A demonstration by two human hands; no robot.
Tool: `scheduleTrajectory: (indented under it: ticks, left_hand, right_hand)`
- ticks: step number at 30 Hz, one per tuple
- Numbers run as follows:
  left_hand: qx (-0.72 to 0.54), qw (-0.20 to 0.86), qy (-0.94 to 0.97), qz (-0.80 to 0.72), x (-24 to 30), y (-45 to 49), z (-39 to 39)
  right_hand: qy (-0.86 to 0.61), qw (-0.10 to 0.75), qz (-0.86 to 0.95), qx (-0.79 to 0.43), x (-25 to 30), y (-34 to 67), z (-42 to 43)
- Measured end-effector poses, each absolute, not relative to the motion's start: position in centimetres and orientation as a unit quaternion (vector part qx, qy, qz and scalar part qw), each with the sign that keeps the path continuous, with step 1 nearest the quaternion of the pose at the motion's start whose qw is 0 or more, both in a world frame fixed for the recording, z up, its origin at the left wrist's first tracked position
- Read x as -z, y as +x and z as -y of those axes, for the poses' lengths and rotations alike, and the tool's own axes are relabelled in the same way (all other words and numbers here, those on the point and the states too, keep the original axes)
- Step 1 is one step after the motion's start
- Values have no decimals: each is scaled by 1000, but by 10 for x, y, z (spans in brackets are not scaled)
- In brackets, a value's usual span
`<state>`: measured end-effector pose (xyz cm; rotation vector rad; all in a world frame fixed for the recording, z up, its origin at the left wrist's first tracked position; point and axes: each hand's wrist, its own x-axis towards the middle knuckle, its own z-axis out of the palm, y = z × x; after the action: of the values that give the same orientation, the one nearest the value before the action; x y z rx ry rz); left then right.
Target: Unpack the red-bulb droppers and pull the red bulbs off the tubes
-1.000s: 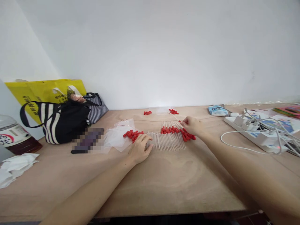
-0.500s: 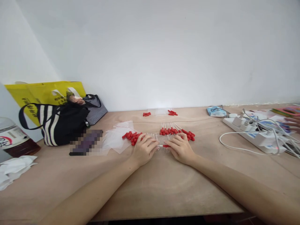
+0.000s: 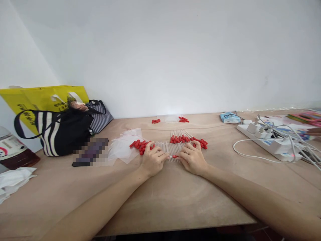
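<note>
My left hand [image 3: 154, 159] is closed in a pinch on a thin clear glass dropper tube, of which a short piece shows at its fingertips. In the pinch of my right hand [image 3: 193, 158] is a small red rubber bulb [image 3: 175, 156], end to end with that tube; how far it is fitted on is hidden. Under and between both hands lies a row of clear glass tubes [image 3: 167, 147]. Loose red bulbs [image 3: 138, 145] are heaped beside my left hand. Behind the right hand, droppers with red bulbs [image 3: 182, 139] lie in a fan.
Clear plastic bags [image 3: 126, 145] lie left, by a dark phone-like object [image 3: 91, 152]. Further left stand a black bag [image 3: 64, 134], a yellow bag [image 3: 50, 95] and a bottle [image 3: 17, 150]. A power strip [image 3: 276, 147] with cables and another person's hand [image 3: 314, 131] are right.
The red bulb at my right fingertips sits slightly closer to my left fingers. Both hands stay in place, and the whole view has shifted a little.
</note>
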<state>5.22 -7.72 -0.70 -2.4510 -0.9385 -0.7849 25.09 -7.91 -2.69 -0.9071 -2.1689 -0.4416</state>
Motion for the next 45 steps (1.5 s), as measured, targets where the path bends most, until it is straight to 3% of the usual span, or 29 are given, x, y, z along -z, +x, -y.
scheduleTrajectory:
  ticks: [22,28,32,35,38,45]
  left_hand:
    - [345,240,-854,308,10,39,74]
    - [341,175,-840,383,3,27,68]
    - [334,83,-826,446,-13,33,59]
    - [284,-5,-804,522,-29,44,52]
    - [207,-85,-780,585,-39,61,45]
    - [113,-131,-753,635,-36,101,28]
  right_hand:
    - [-342,393,835,178,29,266,80]
    - [-409,446,777,173,24,277,75]
    - [-531,450,705,138,13,291,56]
    - [-671,395,627,30,4,314,30]
    - [-758,281,578,-112,0,336,3]
    - [-769,215,579,-164,14,345,-26]
